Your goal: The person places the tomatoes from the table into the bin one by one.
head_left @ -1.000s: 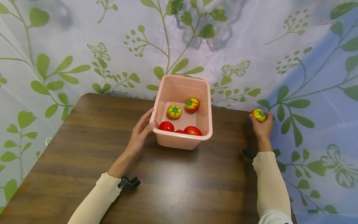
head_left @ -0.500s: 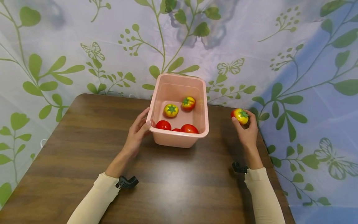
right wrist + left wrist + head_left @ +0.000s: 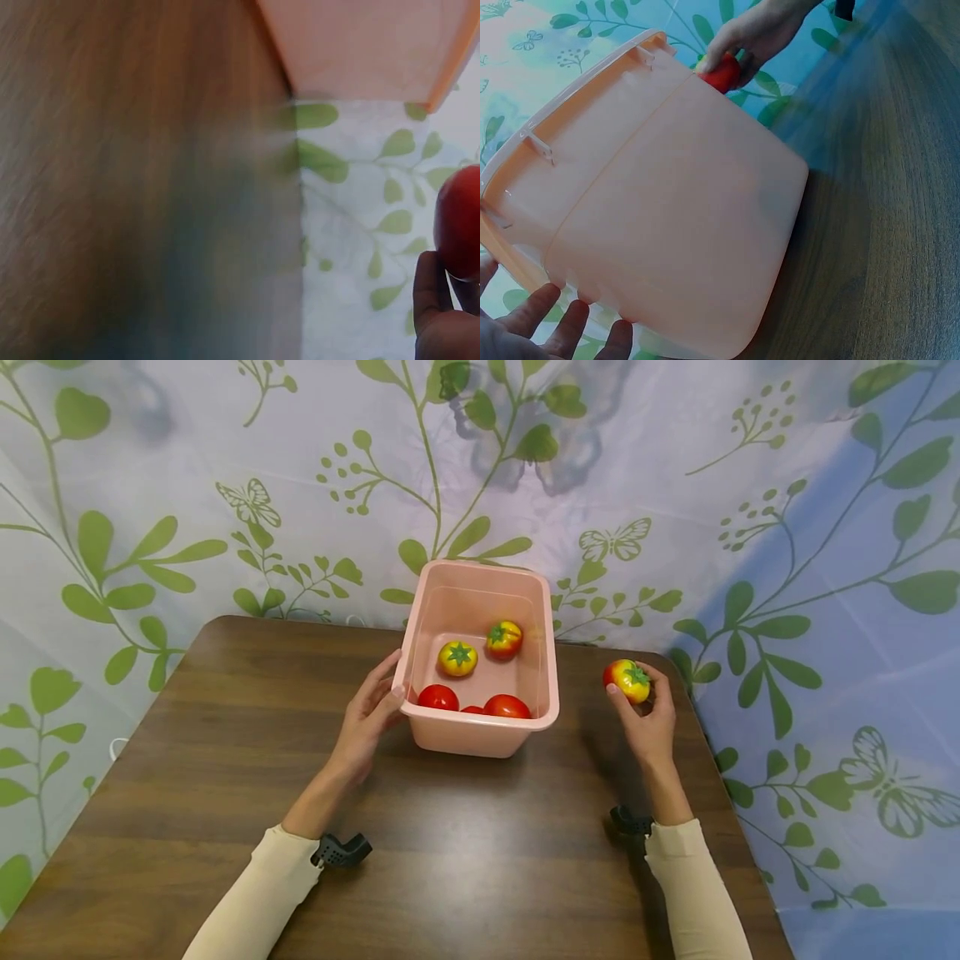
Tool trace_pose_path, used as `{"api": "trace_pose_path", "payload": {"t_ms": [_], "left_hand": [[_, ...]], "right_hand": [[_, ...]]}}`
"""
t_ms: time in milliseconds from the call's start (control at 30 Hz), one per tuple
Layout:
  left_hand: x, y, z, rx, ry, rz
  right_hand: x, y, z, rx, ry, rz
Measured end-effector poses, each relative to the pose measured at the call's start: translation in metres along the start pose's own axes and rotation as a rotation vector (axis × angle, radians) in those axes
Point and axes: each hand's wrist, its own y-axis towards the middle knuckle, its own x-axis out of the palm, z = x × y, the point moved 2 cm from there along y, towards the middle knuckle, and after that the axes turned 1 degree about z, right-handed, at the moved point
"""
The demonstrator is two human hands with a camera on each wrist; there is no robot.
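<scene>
A pink plastic bin [image 3: 472, 737] stands on the table. My left hand [image 3: 358, 731] holds its near-left corner, thumb on the rim; in the left wrist view the fingertips [image 3: 570, 326] touch its outer wall. My right hand [image 3: 652, 722] pinches a red-and-yellow tomato [image 3: 627, 681] with a green star-shaped top, apart from the bin on its right. The right wrist view shows this tomato's red side [image 3: 461, 221]. Inside the bin lie a yellow tomato [image 3: 457, 658], a yellow-red tomato [image 3: 504, 640] and red tomatoes [image 3: 507, 706] partly hidden by the near rim.
The brown wooden table [image 3: 465, 860] runs back to a leaf-patterned cloth [image 3: 300, 460] behind the bin. More of this cloth [image 3: 847, 710] hangs along the table's right edge. A black wrist mount [image 3: 343, 850] sits on the left wrist, another [image 3: 630, 821] on the right.
My right hand has brought the tomato leftward from the table's far-right corner, closer to the bin. My left hand keeps its place on the bin; the head view has shifted slightly.
</scene>
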Motion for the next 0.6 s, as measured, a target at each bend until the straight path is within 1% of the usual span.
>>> {"api": "trace_pose_path", "payload": {"t_ms": [67, 133, 267, 333, 467, 600], "left_hand": [[0.000, 0.000, -0.001, -0.003, 0.000, -0.001], [0.000, 0.001, -0.001, -0.006, 0.003, 0.000], [-0.001, 0.001, -0.002, -0.009, 0.007, -0.002], [-0.001, 0.001, -0.002, -0.009, 0.007, -0.003], [0.000, 0.001, -0.002, -0.006, -0.001, -0.006], [0.000, 0.001, -0.002, -0.006, -0.008, -0.005]], "right_hand": [[0.002, 0.003, 0.003, -0.023, 0.014, -0.011], [0.007, 0.005, -0.001, -0.062, 0.045, -0.035], [0.023, 0.004, -0.029, -0.153, 0.125, -0.105], [0.033, 0.001, -0.045, -0.194, 0.142, -0.141], [0.053, -0.003, -0.068, -0.247, 0.117, -0.221], [0.068, -0.005, -0.078, -0.256, 0.049, -0.279]]}}
